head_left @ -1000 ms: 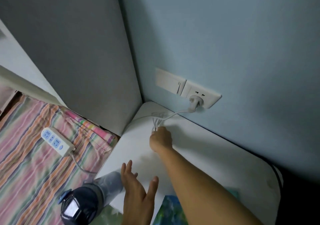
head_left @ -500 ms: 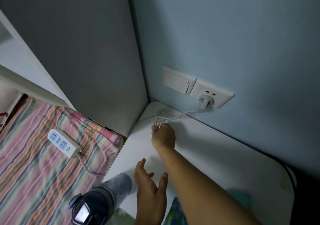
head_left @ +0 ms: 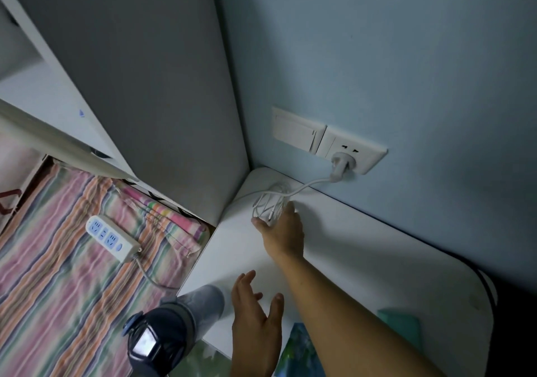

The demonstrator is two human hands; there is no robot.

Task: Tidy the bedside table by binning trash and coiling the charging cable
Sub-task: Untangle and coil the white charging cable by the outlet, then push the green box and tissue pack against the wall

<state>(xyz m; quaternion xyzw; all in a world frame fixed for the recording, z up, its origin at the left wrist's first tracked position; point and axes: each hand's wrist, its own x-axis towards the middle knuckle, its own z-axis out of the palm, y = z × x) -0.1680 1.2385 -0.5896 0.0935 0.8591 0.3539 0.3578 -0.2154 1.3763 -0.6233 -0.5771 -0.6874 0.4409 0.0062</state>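
Coiling step was on: the right hand (head_left: 281,232) had its fingers spread around loose loops of the white charging cable (head_left: 268,205), which sat at the fingertips in the bedside table (head_left: 363,254) corner, plug (head_left: 340,165) in the wall beyond them. Left hand (head_left: 255,323) hovered open, holding nothing. Next probably needs gathering the loops tight. Half a second earlier that hand looked more bunched over them.

The bottle (head_left: 171,330) is blurred. The right hand (head_left: 283,231) hides part of the cable (head_left: 268,205) loops. The bottom edge cuts off the left hand (head_left: 255,333) at its wrist.
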